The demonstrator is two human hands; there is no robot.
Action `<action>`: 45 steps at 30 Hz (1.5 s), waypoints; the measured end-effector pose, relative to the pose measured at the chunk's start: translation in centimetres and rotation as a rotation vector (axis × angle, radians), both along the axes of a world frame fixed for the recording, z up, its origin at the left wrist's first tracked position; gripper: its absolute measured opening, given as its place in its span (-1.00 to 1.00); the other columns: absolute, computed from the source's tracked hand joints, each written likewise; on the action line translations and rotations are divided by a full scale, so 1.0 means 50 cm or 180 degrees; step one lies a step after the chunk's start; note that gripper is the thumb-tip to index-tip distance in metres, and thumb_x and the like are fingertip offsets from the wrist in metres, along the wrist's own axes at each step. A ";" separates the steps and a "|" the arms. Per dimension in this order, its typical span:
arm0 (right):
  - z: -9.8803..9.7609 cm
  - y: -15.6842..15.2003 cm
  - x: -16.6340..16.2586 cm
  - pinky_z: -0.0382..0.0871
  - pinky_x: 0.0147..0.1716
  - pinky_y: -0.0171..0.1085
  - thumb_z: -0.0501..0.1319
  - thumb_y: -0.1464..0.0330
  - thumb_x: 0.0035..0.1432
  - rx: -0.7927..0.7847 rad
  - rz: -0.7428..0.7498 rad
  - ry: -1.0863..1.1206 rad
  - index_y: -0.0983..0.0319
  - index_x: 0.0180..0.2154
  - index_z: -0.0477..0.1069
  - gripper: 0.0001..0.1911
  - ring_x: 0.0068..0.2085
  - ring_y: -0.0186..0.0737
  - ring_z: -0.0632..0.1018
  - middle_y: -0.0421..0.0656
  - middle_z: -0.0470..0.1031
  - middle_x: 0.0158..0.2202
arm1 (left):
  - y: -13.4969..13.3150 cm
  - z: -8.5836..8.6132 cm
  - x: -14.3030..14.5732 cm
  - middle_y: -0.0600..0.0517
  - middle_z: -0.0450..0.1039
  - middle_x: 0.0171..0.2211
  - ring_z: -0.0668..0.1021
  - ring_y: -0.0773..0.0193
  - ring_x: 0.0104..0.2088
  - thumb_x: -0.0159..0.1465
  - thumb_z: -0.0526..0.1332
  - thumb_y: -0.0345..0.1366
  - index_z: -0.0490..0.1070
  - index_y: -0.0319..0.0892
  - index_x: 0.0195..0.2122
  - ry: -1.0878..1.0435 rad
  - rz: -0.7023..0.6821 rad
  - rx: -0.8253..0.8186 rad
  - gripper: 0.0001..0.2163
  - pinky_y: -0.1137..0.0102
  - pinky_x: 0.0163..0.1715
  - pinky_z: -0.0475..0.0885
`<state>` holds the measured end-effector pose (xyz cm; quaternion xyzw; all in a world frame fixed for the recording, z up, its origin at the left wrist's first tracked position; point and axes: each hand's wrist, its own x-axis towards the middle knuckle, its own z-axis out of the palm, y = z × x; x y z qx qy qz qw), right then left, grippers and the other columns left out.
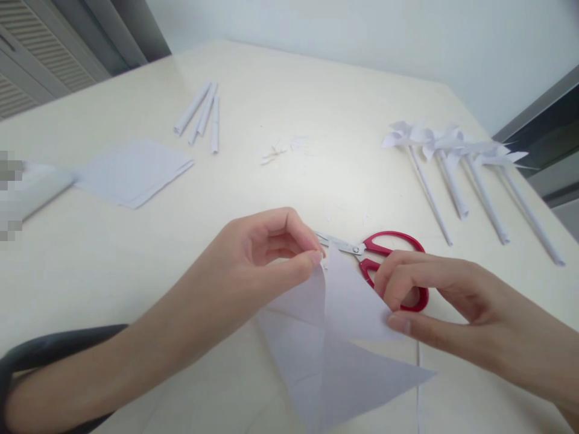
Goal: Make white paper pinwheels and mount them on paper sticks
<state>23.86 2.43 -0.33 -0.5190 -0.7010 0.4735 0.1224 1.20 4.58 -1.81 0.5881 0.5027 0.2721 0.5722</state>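
A cut white paper sheet [335, 343] with pointed flaps lies on the cream table [316, 96] in front of me. My left hand [266, 253] pinches the tip of one flap between thumb and forefinger and lifts it. My right hand [434, 289] grips the right edge of another flap with thumb and fingers. Red-handled scissors [389, 253] lie on the table just behind the paper, partly hidden by my right hand.
Several finished paper pinwheels on rolled sticks [456, 163] lie at the right. Rolled paper sticks [203, 114] lie at the far left, with a stack of square white sheets [136, 172] nearer. Small paper scraps [274, 154] sit mid-table. A dark chair edge [49, 349] shows bottom left.
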 end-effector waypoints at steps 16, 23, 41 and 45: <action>-0.003 -0.020 -0.012 0.20 -0.49 -0.42 0.23 0.41 0.10 0.0054 -0.0117 0.0322 0.15 -0.46 0.42 -0.90 -0.45 -0.41 0.35 -0.33 0.38 -0.51 | -0.006 0.036 0.021 0.07 0.47 -0.37 0.54 0.25 -0.36 0.15 0.22 -0.22 0.34 -0.07 -0.17 -0.0169 -0.0839 -0.0956 -0.79 0.35 -0.31 0.44; 0.002 -0.015 -0.021 0.27 -0.46 -0.44 0.23 0.50 0.08 0.0026 -0.0043 0.0502 0.18 -0.46 0.45 -0.87 -0.43 -0.40 0.43 -0.31 0.46 -0.49 | 0.003 0.048 0.014 0.09 0.49 -0.34 0.52 0.22 -0.26 0.21 0.14 -0.17 0.45 -0.07 -0.33 0.0282 -0.0618 -0.0420 -0.85 0.44 -0.31 0.42; -0.007 -0.017 -0.016 0.29 -0.48 -0.41 0.19 0.40 0.12 -0.0266 -0.0505 0.0432 0.19 -0.43 0.36 -0.92 -0.44 -0.37 0.40 -0.28 0.37 -0.49 | 0.002 0.027 0.028 0.12 0.37 -0.51 0.42 0.37 -0.46 0.11 0.16 -0.43 0.40 -0.14 -0.46 0.0210 -0.0988 -0.0840 -0.93 0.51 -0.48 0.35; -0.006 -0.021 -0.024 0.26 -0.49 -0.39 0.20 0.45 0.09 0.0082 -0.0454 0.0310 0.19 -0.47 0.34 -0.90 -0.44 -0.36 0.38 -0.27 0.36 -0.50 | -0.004 0.027 0.033 0.09 0.44 -0.44 0.48 0.32 -0.40 0.15 0.15 -0.36 0.42 -0.13 -0.40 0.0165 -0.1133 -0.0872 -0.93 0.45 -0.38 0.41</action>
